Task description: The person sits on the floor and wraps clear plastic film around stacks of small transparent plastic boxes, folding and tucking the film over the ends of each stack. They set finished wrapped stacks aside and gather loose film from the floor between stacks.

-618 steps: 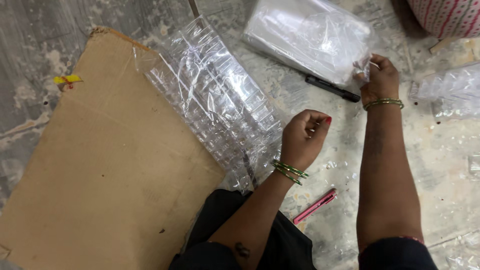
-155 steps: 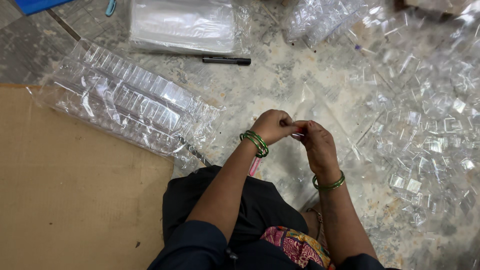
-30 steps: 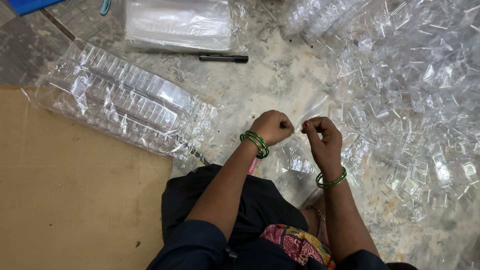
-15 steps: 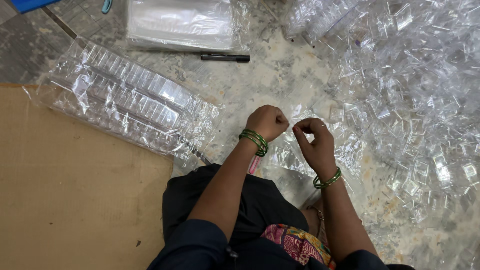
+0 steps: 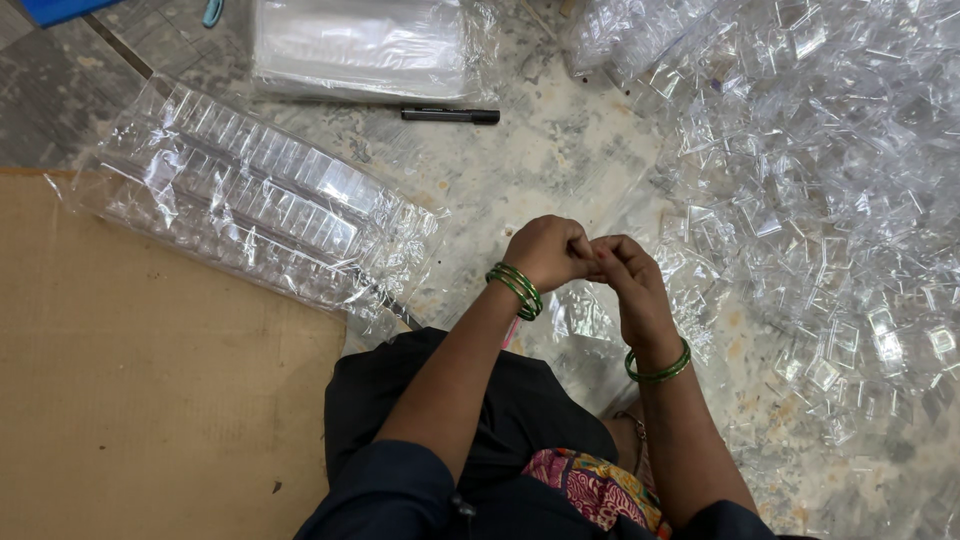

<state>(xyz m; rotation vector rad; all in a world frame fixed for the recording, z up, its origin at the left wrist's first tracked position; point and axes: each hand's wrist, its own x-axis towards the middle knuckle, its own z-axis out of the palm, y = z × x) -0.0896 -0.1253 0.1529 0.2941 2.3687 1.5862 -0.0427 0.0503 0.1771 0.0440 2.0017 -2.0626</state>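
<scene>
My left hand (image 5: 545, 250) and my right hand (image 5: 630, 280) meet in front of me, fingertips pinched together on a small clear plastic piece that is barely visible between them. Both wrists wear green bangles. Just below the hands a clear plastic bag (image 5: 585, 320) lies on the floor. To the right spreads a big heap of small clear plastic pieces (image 5: 830, 200). To the left lies a long clear bag packed with rows of such pieces (image 5: 250, 200).
A brown cardboard sheet (image 5: 140, 380) covers the floor at the left. A stack of clear plastic bags (image 5: 360, 45) lies at the top, with a black marker (image 5: 450, 115) below it. A blue object (image 5: 55, 10) sits at the top left corner.
My hands, slightly apart a second ago, have come together and now touch at the fingertips. The view shifted a little; the bags and heap stayed put.
</scene>
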